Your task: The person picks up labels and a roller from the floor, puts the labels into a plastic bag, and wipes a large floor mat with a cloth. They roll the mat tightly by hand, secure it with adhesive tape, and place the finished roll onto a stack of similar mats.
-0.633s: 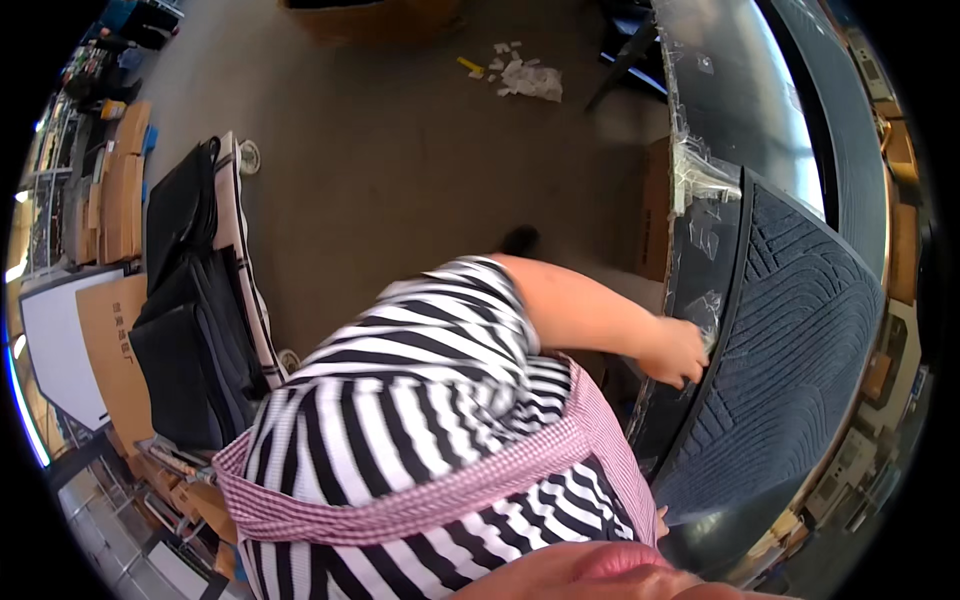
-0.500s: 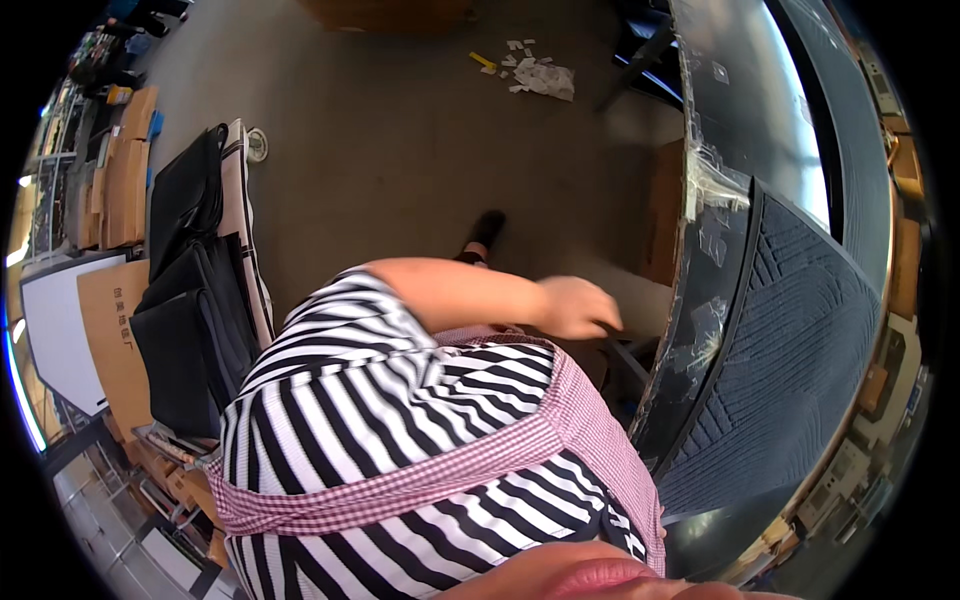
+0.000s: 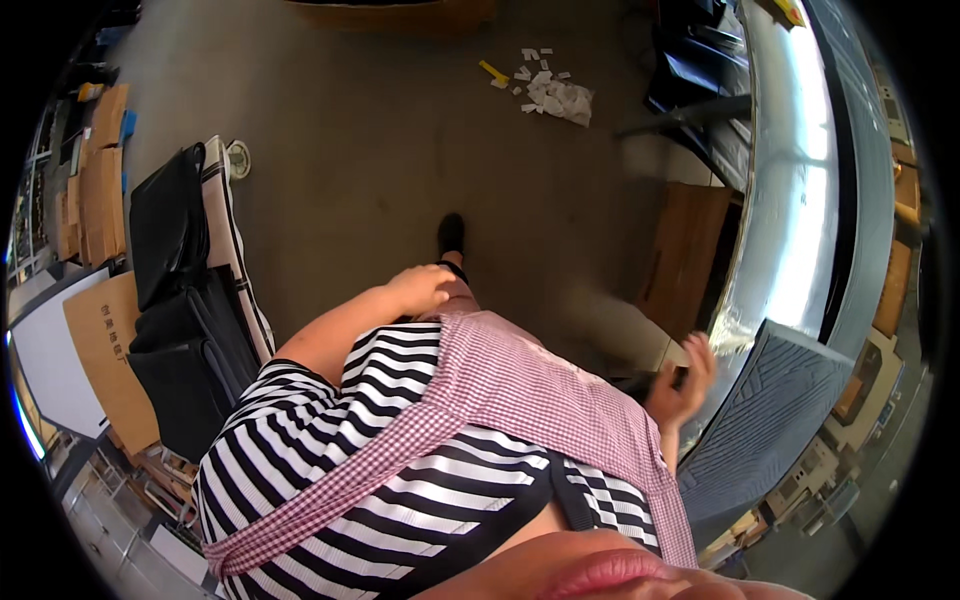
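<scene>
My left hand [image 3: 420, 289] is in front of my body, over the pink checked apron [image 3: 540, 365] and close to my leg. Its fingers reach loosely forward, and I see nothing in them. On the other side, my right hand [image 3: 682, 385] is raised beside the worktable [image 3: 778, 200], fingers apart with a dark gap between them and the thumb. Just beyond that hand, a dark grey mat [image 3: 770, 410] with a ridged line pattern lies over the table's near end. Shiny clear film covers the table edge by the mat's corner.
Folded black sheets [image 3: 175, 230] lie on a pale padded piece [image 3: 222, 185] at left, beside a brown cardboard panel [image 3: 110, 350]. White scraps [image 3: 560, 100] and a yellow strip [image 3: 493, 72] lie on the floor ahead. A brown box [image 3: 685, 255] stands under the table.
My body has turned rightward. My left arm has drawn back from near the table to my front. My right hand has come into view by the mat's edge.
</scene>
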`<state>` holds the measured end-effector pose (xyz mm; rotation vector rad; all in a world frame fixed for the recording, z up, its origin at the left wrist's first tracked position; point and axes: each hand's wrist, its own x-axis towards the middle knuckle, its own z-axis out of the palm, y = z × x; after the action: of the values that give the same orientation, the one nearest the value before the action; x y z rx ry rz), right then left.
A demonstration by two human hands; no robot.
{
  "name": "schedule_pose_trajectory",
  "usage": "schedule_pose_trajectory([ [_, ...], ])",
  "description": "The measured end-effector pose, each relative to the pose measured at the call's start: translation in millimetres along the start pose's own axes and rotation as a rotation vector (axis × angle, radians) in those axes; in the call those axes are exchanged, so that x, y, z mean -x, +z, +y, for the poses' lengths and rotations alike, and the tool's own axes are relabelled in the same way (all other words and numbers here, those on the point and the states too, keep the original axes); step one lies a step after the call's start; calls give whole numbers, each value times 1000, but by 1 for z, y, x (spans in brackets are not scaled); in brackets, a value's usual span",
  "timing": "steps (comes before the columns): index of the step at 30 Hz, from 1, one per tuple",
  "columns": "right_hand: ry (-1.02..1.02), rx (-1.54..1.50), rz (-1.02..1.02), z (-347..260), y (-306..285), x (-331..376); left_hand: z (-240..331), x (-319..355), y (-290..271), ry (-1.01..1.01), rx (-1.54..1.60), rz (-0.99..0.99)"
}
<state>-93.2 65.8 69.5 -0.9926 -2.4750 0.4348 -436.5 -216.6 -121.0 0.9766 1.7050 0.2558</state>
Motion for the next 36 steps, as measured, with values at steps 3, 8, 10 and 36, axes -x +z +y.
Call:
schedule_pose_trajectory([
  [3,-5,-186,-145,-12,75,-52,-20,-34,-70,14,65,218],
  [8,376,-385,-236,33,195,-139,-52,-71,-158,-192,98,458],
  [10,437,-467,-304,75,268,-179,-49,-92,-174,-241,135,459],
  [36,307,-275,-571,371,874,-409,-265,-787,-292,13,-705,309],
])
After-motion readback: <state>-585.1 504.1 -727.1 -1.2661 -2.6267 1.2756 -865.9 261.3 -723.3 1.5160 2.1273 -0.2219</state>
